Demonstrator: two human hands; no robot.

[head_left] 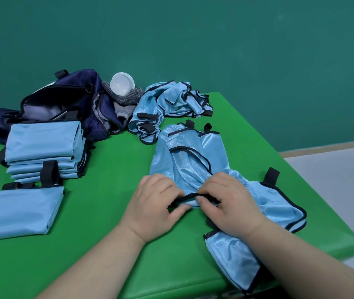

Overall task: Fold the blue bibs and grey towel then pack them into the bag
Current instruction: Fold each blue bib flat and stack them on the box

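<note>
Blue bib (193,165) on green table (107,223), black trim pinched by left hand (154,209) and right hand (233,205).

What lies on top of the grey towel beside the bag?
A white round plastic dish rests on the grey towel. The towel part under it is covered.

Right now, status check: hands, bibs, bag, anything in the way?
Left hand and right hand both pinch black trim of the unfolded bib. Folded stack by open bag; crumpled bibs wait. White round object sits on grey towel.
</note>
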